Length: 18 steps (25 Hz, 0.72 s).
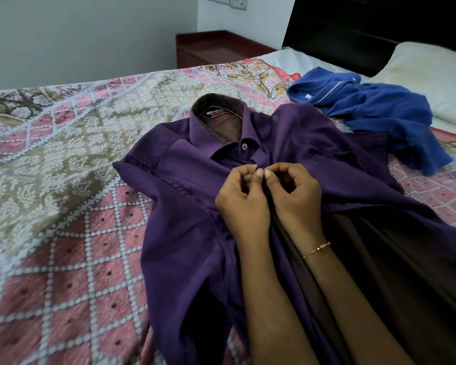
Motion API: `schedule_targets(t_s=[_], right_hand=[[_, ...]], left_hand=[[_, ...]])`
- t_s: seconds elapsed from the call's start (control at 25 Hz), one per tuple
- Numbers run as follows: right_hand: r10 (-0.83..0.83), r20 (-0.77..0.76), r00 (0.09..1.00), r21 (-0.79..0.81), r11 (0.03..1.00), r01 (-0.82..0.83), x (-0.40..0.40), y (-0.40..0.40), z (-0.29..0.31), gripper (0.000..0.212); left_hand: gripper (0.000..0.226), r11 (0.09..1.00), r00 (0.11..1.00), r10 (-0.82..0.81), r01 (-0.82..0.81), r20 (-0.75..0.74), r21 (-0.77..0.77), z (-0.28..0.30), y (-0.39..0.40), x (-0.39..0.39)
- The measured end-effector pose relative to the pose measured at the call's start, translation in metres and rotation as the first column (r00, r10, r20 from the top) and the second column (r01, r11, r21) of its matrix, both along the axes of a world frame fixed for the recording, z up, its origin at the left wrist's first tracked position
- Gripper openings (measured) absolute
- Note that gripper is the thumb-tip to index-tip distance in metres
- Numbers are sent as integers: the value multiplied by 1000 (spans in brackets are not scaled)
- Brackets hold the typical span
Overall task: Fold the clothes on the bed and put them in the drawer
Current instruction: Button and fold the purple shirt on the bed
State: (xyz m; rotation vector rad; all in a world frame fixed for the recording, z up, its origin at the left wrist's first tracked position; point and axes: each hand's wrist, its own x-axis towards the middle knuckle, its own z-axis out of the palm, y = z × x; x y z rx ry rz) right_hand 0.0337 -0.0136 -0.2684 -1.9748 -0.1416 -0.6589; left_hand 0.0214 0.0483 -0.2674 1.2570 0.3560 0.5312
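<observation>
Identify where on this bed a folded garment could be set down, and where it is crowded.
Free: the patterned bedspread left of the purple shirt, out to the bed's far edge. Crowded: the right side, where the shirt, the blue garment and the pillow lie close together; both hands work at the shirt front.

We see a deep purple shirt with a brown inner collar and a red-and-white label. To its far right lies a bright blue garment with thin white piping. The bedspread shows pink diamonds in a white dotted lattice, with beige floral bands. The far pillow is cream.
</observation>
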Motion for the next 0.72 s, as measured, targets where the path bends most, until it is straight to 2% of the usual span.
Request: schedule_targets(t_s=[0.08,0.16,0.28,0.4,0.56,0.72], right_hand=[[-12,33,999,-82,997,14,-1,1,0,3],[-9,-10,1000,-98,995,8,0,1,-1,4],[107,-135,985,6,994,-107,3,1,-3,16],[177,-156,972,97,982,-163,6,-2,-4,19],[144,-102,984,135,982,-129,8,-1,-7,27],[60,-116,992,150,988,-42,9,-1,-22,22]], left_hand=[[24,999,1000,1,-2,22,35,0,-1,0],[26,999,999,-14,12,38,44,-1,-1,0],[25,1000,999,13,-13,29,5,-1,-1,1],[31,998,998,59,-59,17,-1,1,-2,0],[30,992,999,36,-32,-35,125,-3,-3,4],[11,969,990,-61,88,-124,232,-9,-1,4]])
